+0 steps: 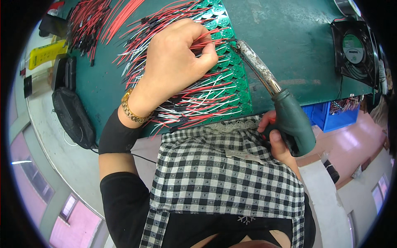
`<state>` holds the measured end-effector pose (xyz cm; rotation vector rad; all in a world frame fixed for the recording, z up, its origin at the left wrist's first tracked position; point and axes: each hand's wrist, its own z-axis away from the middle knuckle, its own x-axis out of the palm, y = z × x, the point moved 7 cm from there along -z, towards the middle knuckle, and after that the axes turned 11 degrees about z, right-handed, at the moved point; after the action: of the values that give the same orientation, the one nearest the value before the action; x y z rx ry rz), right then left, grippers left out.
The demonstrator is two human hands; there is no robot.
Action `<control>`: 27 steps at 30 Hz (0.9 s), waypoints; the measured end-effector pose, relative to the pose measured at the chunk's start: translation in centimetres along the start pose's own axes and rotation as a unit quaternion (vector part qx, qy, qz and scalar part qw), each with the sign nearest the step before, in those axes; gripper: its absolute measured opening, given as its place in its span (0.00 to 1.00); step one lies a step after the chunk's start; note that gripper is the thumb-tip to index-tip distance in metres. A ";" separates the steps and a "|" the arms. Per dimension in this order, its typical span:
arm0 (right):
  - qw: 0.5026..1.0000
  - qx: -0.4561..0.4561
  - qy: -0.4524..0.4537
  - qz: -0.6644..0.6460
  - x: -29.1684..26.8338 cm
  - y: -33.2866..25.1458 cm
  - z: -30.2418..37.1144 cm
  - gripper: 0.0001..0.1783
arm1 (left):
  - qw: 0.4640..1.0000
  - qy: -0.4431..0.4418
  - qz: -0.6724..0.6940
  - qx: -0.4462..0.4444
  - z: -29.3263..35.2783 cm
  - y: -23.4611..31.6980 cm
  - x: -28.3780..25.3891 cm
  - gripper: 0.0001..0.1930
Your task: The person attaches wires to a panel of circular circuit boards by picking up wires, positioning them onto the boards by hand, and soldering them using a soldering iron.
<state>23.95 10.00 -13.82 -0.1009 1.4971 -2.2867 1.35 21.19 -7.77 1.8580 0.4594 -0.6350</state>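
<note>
My right hand (278, 140) is wrapped round the dark green handle of a soldering gun (291, 115). Its metal barrel slants up and left, and the tip is at the panel of round green circuit boards (237, 89). Above the panel's left side, my left hand (178, 62) pinches a red wire (217, 41) between thumb and fingers, its end close to the soldering tip. Many red and white wires (198, 97) lie in rows with their ends over the boards, some passing under my left hand. Whether the tip touches the wire I cannot make out.
A green mat covers the table (285, 45). At the far right stands a black fan (355, 53), with a blue crate (339, 115) below the table edge. Bundles of red and black wires (89, 27) lie at the far left, near a yellow container (47, 54) and a black pouch (72, 118).
</note>
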 end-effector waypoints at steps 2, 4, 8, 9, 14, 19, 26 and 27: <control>0.998 -0.059 0.007 -0.010 -0.1 -0.6 -0.1 0.27 | 1.000 0.002 0.000 0.003 0.0 0.0 0.0 0.03; 0.993 -0.117 0.015 -0.022 -0.3 -1.2 -0.2 0.19 | 1.000 0.004 0.000 0.009 -0.1 0.1 0.1 0.03; 0.992 -0.122 0.008 -0.004 -0.1 -1.4 0.0 0.19 | 1.000 0.008 -0.004 0.015 -0.1 0.3 0.0 0.03; 0.994 -0.105 0.013 -0.009 -0.1 -1.3 0.1 0.20 | 1.000 0.004 -0.011 0.011 -0.1 0.2 0.0 0.04; 0.994 -0.091 0.026 -0.051 -0.6 -1.4 0.6 0.24 | 1.000 0.005 -0.007 0.006 -0.2 0.3 0.0 0.05; 0.992 -0.087 0.050 -0.081 -1.0 -1.2 0.7 0.28 | 1.000 0.002 -0.020 0.008 -0.2 0.2 0.0 0.05; 0.996 -0.065 0.050 -0.034 -1.6 -1.1 0.8 0.27 | 1.000 0.000 -0.026 0.006 -0.5 0.0 0.0 0.04; 0.997 -0.060 0.040 -0.021 -1.6 -1.1 0.8 0.26 | 0.999 -0.001 -0.032 0.006 -0.5 0.0 0.1 0.04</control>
<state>25.38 10.25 -12.27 -0.0772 1.6871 -2.2575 1.52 21.61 -7.66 1.8598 0.5169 -0.6849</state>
